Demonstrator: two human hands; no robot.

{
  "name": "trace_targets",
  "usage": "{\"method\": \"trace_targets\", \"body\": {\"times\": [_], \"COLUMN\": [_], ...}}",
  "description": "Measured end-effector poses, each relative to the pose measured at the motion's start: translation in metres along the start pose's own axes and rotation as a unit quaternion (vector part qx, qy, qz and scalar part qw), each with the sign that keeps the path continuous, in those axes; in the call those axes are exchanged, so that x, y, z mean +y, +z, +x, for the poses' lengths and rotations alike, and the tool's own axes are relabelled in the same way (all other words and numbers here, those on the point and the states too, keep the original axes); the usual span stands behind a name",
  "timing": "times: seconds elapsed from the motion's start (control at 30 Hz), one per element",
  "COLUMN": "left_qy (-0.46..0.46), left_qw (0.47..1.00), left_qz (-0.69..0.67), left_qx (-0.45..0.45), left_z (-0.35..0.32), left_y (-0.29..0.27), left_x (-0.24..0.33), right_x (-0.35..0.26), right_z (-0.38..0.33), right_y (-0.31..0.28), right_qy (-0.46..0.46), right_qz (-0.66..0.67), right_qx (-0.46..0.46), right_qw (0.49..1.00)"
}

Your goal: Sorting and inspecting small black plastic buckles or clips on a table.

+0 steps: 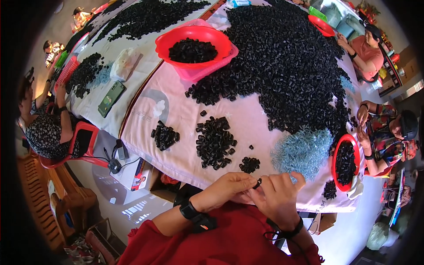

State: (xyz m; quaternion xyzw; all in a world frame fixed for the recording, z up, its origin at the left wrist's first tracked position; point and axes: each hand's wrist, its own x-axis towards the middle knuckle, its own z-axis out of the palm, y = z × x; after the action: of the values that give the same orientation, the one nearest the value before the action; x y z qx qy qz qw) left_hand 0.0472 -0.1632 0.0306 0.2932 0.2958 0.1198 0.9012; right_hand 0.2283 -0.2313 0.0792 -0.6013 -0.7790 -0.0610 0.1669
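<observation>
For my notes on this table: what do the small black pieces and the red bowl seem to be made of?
The small black pieces look like moulded plastic: uniform blocky shapes with a slight sheen, though rubber cannot be ruled out. The red bowl looks like glossy plastic: smooth, evenly bright, with a thin rim.

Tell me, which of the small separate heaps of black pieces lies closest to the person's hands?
The smallest heap, just above the left hand and right hand. The bigger middle heap and the left heap lie farther up the cloth.

pale floor, perhaps tiled; red chair at left
</observation>
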Motion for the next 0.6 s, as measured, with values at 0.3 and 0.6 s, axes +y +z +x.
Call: {"method": "trace_targets", "body": {"times": [0.3, 0.6], "left_qy": [0.007, 0.038], "left_qw": [0.999, 0.999], "left_qz": [0.05, 0.01], "left_qx": [-0.006, 0.025], "left_z": [0.003, 0.009], "left_y": [-0.002, 0.003], "left_x": [0.0, -0.013], "right_x": [-0.002, -0.005], "right_z": [-0.002, -0.008], "right_y": [0.002, 0.007], "right_qy": [-0.005, 0.017], "right_qz": [0.01, 0.008], "right_qx": [-0.008, -0.011], "right_qw": [1.0, 1.0]}}
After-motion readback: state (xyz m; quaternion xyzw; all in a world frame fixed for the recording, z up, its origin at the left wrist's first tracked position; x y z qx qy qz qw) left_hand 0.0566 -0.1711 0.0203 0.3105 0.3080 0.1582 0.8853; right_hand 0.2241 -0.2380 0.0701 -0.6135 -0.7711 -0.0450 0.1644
